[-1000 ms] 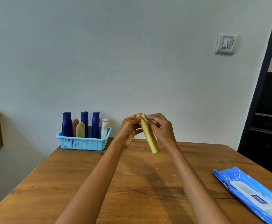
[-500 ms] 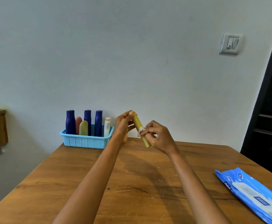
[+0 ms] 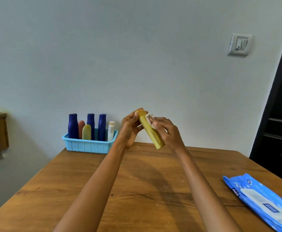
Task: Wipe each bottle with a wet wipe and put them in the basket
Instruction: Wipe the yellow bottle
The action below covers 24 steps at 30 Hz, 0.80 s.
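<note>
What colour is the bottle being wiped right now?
Mustard yellow bottle, seen in the head view.

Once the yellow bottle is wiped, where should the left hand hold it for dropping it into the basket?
Probably keep the left hand where it grips: the cap end of the yellow bottle, taken from the left side. The bottle is slim and tilted cap-up, so its base can go first into the blue basket, in the free gap right of the white bottle.

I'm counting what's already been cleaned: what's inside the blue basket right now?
The basket holds six upright bottles: three dark blue bottles, a pink one, a yellow-green one and a white one. Their bases are hidden by its wall, as is anything lying low.
</note>
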Each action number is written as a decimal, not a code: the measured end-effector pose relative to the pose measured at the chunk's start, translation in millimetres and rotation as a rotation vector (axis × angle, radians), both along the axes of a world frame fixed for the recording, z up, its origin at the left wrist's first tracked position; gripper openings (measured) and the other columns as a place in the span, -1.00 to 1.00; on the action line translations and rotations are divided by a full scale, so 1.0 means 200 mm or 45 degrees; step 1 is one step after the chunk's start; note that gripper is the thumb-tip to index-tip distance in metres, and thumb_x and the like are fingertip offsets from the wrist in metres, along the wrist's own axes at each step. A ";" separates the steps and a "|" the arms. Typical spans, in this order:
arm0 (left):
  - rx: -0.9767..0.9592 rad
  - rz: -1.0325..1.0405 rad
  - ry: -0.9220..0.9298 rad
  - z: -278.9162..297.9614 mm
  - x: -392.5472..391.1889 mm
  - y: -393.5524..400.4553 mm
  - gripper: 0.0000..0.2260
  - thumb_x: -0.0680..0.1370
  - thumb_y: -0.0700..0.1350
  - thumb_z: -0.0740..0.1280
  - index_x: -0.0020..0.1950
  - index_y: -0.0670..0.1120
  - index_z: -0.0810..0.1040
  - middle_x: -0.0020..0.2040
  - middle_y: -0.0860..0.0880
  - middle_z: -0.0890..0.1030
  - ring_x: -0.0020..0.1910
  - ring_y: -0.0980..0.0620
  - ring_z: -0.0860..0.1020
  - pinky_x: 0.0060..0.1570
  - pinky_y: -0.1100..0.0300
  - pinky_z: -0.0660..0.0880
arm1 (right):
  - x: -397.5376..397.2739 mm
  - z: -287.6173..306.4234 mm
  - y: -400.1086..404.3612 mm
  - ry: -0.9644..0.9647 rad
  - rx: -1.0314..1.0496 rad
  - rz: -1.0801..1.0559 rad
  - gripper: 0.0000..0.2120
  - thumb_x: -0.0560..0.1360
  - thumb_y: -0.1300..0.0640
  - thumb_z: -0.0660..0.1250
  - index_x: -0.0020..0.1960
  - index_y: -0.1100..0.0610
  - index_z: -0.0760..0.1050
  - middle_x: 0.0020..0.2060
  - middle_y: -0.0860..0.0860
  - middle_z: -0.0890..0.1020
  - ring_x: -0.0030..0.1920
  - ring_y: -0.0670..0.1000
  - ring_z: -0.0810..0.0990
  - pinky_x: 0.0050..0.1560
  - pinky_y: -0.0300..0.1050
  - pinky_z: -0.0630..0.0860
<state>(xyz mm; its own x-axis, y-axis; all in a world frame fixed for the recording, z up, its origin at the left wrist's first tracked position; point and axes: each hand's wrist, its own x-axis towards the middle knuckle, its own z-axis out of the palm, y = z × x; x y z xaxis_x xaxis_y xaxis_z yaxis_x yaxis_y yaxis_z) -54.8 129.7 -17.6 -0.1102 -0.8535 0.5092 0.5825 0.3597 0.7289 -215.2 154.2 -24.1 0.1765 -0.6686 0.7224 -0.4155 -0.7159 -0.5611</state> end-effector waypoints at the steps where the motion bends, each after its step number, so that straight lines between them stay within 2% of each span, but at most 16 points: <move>1: -0.011 0.011 0.033 0.00 0.01 0.00 -0.70 0.60 -0.16 0.15 0.28 -0.25 0.43 0.05 -0.14 0.62 0.03 -0.07 0.60 -0.02 0.10 0.59 | -0.01 -0.01 0.00 -0.051 -0.011 0.022 -0.76 0.56 0.03 0.22 0.14 0.03 0.60 0.08 -0.07 0.61 0.13 -0.07 0.53 0.03 -0.19 0.47; 4: -0.032 0.038 0.108 -0.01 0.06 -0.01 -0.66 0.60 -0.13 0.14 0.33 -0.25 0.38 0.11 -0.17 0.59 0.06 -0.12 0.59 0.03 0.06 0.57 | -0.03 -0.02 0.01 -0.173 -0.048 0.066 -0.78 0.51 0.06 0.26 -0.11 0.11 0.67 -0.17 -0.07 0.68 -0.08 -0.09 0.62 -0.10 -0.15 0.49; 7: -0.038 0.043 0.153 0.00 0.09 -0.01 -0.60 0.54 -0.08 0.19 0.32 -0.23 0.39 0.12 -0.17 0.58 0.06 -0.10 0.59 0.02 0.07 0.58 | -0.03 -0.03 -0.01 -0.140 -0.108 0.006 -0.78 0.48 0.06 0.26 -0.11 0.10 0.67 -0.21 -0.08 0.67 -0.06 -0.10 0.58 -0.11 -0.11 0.50; 10: -0.020 0.018 0.109 0.00 0.09 -0.01 -0.61 0.52 -0.07 0.21 0.29 -0.22 0.42 0.09 -0.15 0.60 0.03 -0.08 0.61 -0.02 0.10 0.59 | 0.00 -0.02 -0.01 -0.004 -0.078 -0.047 -0.73 0.49 0.01 0.26 0.09 0.06 0.63 -0.04 -0.07 0.64 0.08 -0.13 0.46 -0.02 -0.23 0.44; 13: 0.026 -0.026 -0.032 0.00 0.05 0.00 -0.70 0.60 -0.17 0.14 0.29 -0.25 0.43 -0.01 -0.09 0.64 -0.06 0.02 0.63 -0.10 0.17 0.58 | 0.06 -0.01 -0.01 0.120 -0.077 -0.049 -0.67 0.56 0.03 0.24 0.32 -0.01 0.46 0.21 -0.08 0.52 0.24 -0.15 0.33 0.11 -0.34 0.33; 15: 0.044 -0.034 -0.064 0.01 0.04 0.00 -0.74 0.61 -0.19 0.14 0.25 -0.23 0.47 -0.05 -0.08 0.64 -0.08 0.02 0.61 -0.10 0.17 0.59 | 0.08 0.00 0.00 0.168 -0.037 -0.022 -0.62 0.58 0.03 0.21 0.40 -0.04 0.36 0.34 -0.11 0.41 0.33 -0.17 0.25 0.18 -0.36 0.28; 17: 0.045 -0.001 -0.068 0.01 0.04 0.00 -0.76 0.61 -0.19 0.15 0.22 -0.19 0.50 -0.03 -0.10 0.62 -0.06 0.00 0.60 -0.07 0.16 0.60 | 0.09 0.00 0.01 0.188 0.006 0.037 -0.60 0.59 -0.01 0.19 0.41 -0.05 0.34 0.39 -0.11 0.36 0.37 -0.17 0.25 0.21 -0.34 0.29; 19: 0.051 0.042 -0.047 0.00 0.05 -0.01 -0.76 0.61 -0.18 0.15 0.23 -0.16 0.49 0.03 -0.13 0.61 -0.03 -0.02 0.60 -0.06 0.14 0.58 | 0.09 0.00 0.02 0.139 -0.035 0.088 -0.62 0.55 -0.08 0.20 0.32 -0.01 0.47 0.31 -0.08 0.48 0.30 -0.14 0.39 0.16 -0.30 0.41; 21: 0.070 0.051 0.015 -0.01 0.06 -0.01 -0.75 0.62 -0.16 0.14 0.26 -0.15 0.46 0.06 -0.15 0.60 0.01 -0.08 0.58 -0.05 0.12 0.58 | 0.10 -0.01 0.03 0.070 -0.127 0.104 -0.61 0.51 -0.12 0.20 0.10 0.09 0.63 0.09 -0.04 0.62 0.11 -0.12 0.54 0.02 -0.26 0.49; 24: 0.060 0.029 0.074 -0.02 0.07 -0.01 -0.74 0.61 -0.16 0.15 0.28 -0.16 0.42 0.07 -0.17 0.60 0.04 -0.15 0.57 -0.02 0.08 0.58 | 0.08 -0.04 0.02 -0.110 -0.165 0.031 -0.67 0.51 -0.08 0.25 -0.14 0.13 0.65 -0.18 -0.03 0.66 -0.13 -0.13 0.60 -0.19 -0.30 0.49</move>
